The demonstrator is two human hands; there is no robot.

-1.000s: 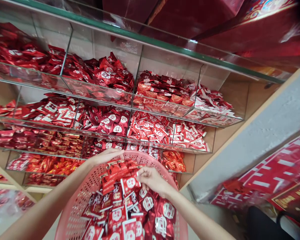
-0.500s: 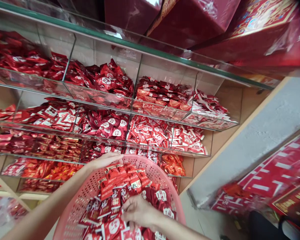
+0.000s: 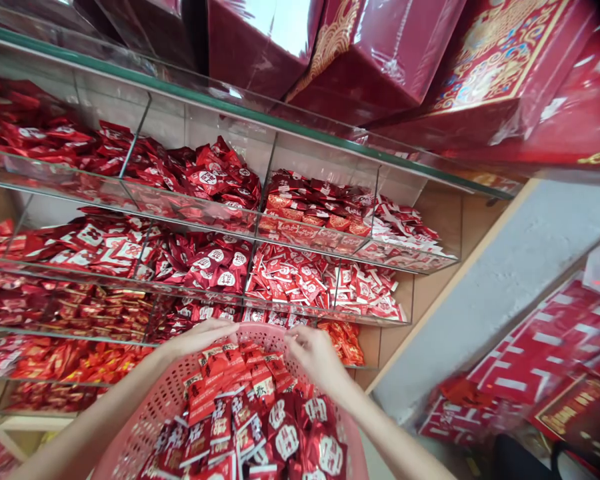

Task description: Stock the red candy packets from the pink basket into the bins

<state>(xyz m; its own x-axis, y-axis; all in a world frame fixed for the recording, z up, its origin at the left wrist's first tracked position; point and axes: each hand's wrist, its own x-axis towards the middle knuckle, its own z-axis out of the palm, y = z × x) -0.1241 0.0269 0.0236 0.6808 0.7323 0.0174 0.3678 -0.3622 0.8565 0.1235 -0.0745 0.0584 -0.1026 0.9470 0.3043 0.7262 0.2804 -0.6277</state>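
Observation:
A pink perforated plastic basket [image 3: 145, 407] is piled with small sealed packets [image 3: 285, 440], some bright red and some dark red with white labels. My left hand [image 3: 205, 337] is closed over the basket's upper left rim, its forearm running along the left side. At the upper right rim is my right hand [image 3: 317, 353], with its fingers curled in. Whether anything sits between those fingertips is hidden. Just beyond both hands are the lower shelf bins, with orange packets [image 3: 343, 341] close to my right hand.
Clear-fronted bins of red packets [image 3: 215, 173] fill the shelves ahead. A glass shelf edge [image 3: 180, 90] runs above them, under large dark red boxes [image 3: 380, 60]. On the right are a wooden side panel [image 3: 445, 287], a grey wall [image 3: 485, 260] and red-and-white goods [image 3: 535, 347].
My right hand has moved from the packets in the middle of the basket up to its far right rim. My left hand stays on the rim. The view has shifted slightly.

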